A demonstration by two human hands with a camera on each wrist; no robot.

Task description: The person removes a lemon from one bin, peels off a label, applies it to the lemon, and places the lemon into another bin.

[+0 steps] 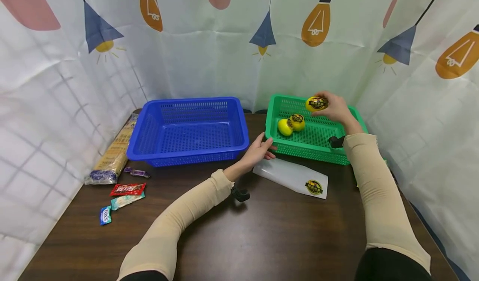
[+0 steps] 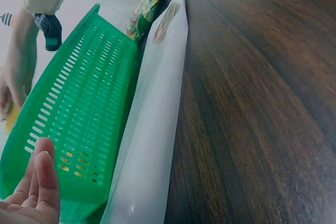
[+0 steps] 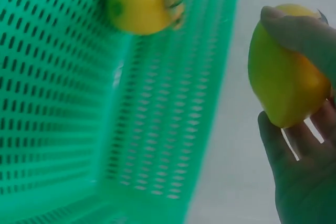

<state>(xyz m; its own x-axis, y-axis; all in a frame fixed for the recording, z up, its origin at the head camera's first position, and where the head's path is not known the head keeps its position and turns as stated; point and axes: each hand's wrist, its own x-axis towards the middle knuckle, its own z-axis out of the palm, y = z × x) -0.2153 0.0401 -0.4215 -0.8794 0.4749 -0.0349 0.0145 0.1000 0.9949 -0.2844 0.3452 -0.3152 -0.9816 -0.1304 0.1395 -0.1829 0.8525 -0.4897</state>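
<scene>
Nearest you are your two sleeved forearms, stretched out over the dark desk (image 1: 269, 239). Your right hand (image 1: 334, 107) holds a yellow ball (image 1: 316, 104) in curled fingertips, lifted above the far part of the green basket (image 1: 299, 150); in the right wrist view the thumb lies over the top of the ball and the fingers cup it from below. It looks like a smooth, hard-shelled, light thing with a dark round label, so it could easily slip and roll. A grip around its widest part, with the thumb set opposite the fingers as you have it now, seems the safest hold. Two more yellow balls (image 1: 291, 124) lie touching each other on the basket floor near its left wall.

Your left hand (image 1: 258, 150) rests with straight, relaxed fingers against the near left corner of the green basket, holding nothing. Just in front of the basket a white packet (image 1: 290, 176) with the same dark label lies flat on the desk, its long edge close along the basket wall.

To the left stands a blue basket (image 1: 188, 154), apart from the green one. Further left, near the desk edge, lie a long packet of noodles (image 1: 112, 154) and a few small snack wrappers (image 1: 125, 191). A curtain (image 1: 209, 56) printed with lamps and bulbs hangs behind.
</scene>
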